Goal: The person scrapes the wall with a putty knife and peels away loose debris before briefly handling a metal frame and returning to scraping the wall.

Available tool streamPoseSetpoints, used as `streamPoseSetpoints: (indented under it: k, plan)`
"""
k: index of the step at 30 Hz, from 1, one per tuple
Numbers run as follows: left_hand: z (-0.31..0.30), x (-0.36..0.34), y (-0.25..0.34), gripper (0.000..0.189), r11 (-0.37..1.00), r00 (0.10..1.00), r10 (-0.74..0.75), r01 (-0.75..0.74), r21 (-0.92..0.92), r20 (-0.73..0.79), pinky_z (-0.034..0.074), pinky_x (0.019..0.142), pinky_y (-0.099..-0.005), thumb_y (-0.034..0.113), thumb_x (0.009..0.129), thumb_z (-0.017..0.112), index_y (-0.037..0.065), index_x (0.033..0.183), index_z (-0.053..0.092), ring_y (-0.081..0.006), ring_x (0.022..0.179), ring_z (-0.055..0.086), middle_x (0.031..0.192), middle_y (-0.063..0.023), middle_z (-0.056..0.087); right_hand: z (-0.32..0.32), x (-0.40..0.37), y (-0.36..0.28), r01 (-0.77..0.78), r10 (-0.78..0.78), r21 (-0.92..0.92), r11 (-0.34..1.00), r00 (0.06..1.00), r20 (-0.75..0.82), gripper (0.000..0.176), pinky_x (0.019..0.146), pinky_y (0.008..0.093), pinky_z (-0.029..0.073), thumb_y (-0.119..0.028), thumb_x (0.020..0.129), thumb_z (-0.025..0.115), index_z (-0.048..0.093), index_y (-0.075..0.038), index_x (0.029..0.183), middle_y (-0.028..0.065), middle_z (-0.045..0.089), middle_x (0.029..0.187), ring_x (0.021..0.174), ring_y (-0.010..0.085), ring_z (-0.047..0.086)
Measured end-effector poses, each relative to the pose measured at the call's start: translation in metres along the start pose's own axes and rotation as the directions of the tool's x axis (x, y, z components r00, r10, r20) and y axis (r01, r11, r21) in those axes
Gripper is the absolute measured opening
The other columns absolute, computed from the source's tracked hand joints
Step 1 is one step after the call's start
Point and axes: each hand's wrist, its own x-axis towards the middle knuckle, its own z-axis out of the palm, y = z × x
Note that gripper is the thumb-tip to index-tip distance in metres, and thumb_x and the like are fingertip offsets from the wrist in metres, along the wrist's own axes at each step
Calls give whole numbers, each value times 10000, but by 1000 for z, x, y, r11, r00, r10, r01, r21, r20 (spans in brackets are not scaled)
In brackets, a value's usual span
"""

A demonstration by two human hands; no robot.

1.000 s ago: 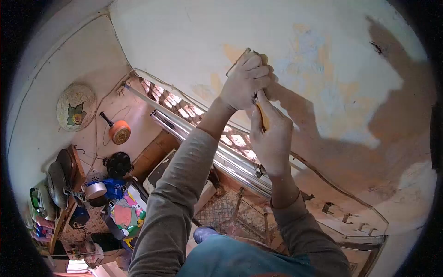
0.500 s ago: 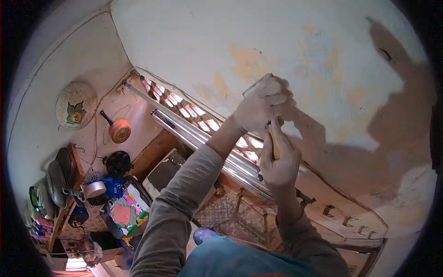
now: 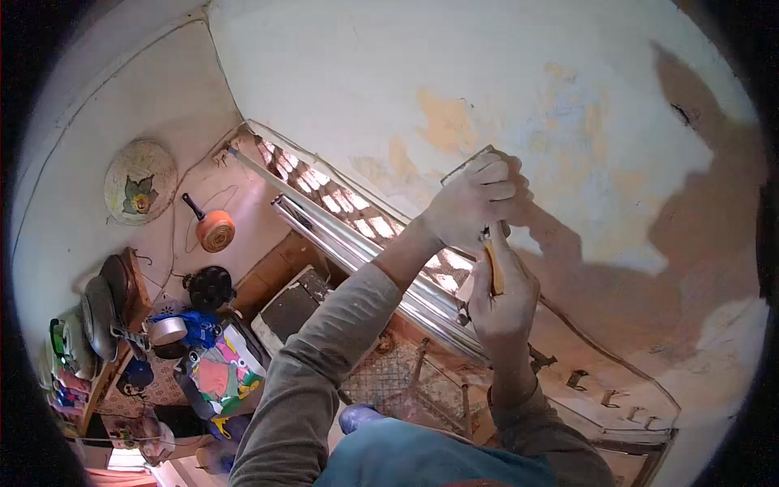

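My left hand [image 3: 473,205] is closed with its fingers curled round a flat, pale plate with a dark edge [image 3: 466,165], held up against the wall. Most of that plate is hidden under the hand, so its exact kind does not show. Just below, my right hand [image 3: 506,304] grips a tool with a yellow handle [image 3: 494,269]. The handle's dark end points up at my left hand; the tool's other end is hidden in my palm. Both hands look dusty. Around them the white wall [image 3: 341,73] has orange and bluish bare patches [image 3: 445,120].
Metal rails [image 3: 381,276] run below a lattice opening [image 3: 341,199]. An orange pan [image 3: 216,231] and a decorated plate [image 3: 139,183] hang on the left wall. Hooks [image 3: 610,398] line the lower right wall. A shelf [image 3: 109,381] with pans stands at left.
In the picture, both hands and the wall have shifted slightly right and down. My left hand stays closed on the plate and my right hand keeps the yellow-handled tool.
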Motion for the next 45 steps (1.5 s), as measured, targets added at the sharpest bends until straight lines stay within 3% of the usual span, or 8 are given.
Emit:
streamPoseSetpoints:
  k: [10,13,19,23,33,35,38,45]
  plan:
    - [-49,16,-45,417,978,1000,-27,29,209,-11,441,977,-470,405,611,741,83,874,709,-291,1055,583,956,-34,653,37,63,-6,87,-78,104,991,993,-89,363,736,463,552,-18,944,621,628,76,1295,293,702,984,873,436,711]
    - [-61,20,-46,375,973,1000,-27,28,229,-9,467,923,-491,314,573,771,66,846,705,-322,1021,579,900,-52,630,43,67,-9,180,-161,135,974,977,-142,357,761,461,560,-20,944,621,627,86,1285,307,695,1010,904,440,710]
    - [-36,17,-14,395,995,990,-22,8,95,141,451,1002,-448,410,639,737,83,859,714,-295,1070,573,924,-21,628,20,27,-5,70,-60,88,994,992,-109,341,798,452,570,-19,968,606,622,93,1289,305,699,1091,984,415,725]
    - [-32,20,-26,373,997,997,61,-63,45,47,444,987,-455,394,636,739,83,839,698,-290,1055,562,902,-17,602,18,35,-13,4,1,79,997,998,-69,363,789,451,572,-18,974,597,608,94,1319,312,702,1064,959,415,731]
    - [-64,30,-49,332,952,997,-28,7,306,65,432,974,-471,370,664,720,97,852,717,-280,1094,579,936,-29,677,36,71,-16,66,-49,150,986,992,-119,363,798,437,564,-57,949,629,629,97,1278,317,697,988,949,417,721]
    - [-68,34,-47,341,956,996,-51,29,290,70,430,997,-459,367,662,724,101,875,729,-291,1119,586,951,-32,692,30,79,-22,116,-104,128,985,990,-98,362,806,424,571,-59,947,633,624,105,1269,315,700,994,962,404,723]
    - [-65,45,-29,435,987,992,120,-122,104,27,448,976,-482,411,645,743,50,886,718,-348,1062,579,957,-84,675,13,59,-27,129,-123,73,989,989,-79,361,790,435,577,-37,959,619,608,117,1286,319,699,1037,967,407,728]
    - [-16,37,-21,460,994,996,85,-83,70,-31,451,998,-473,443,683,711,54,926,731,-313,1136,583,1040,-50,687,-6,34,-19,89,-95,-51,995,989,-116,367,755,443,562,-11,959,622,612,100,1308,310,703,1011,916,402,736]
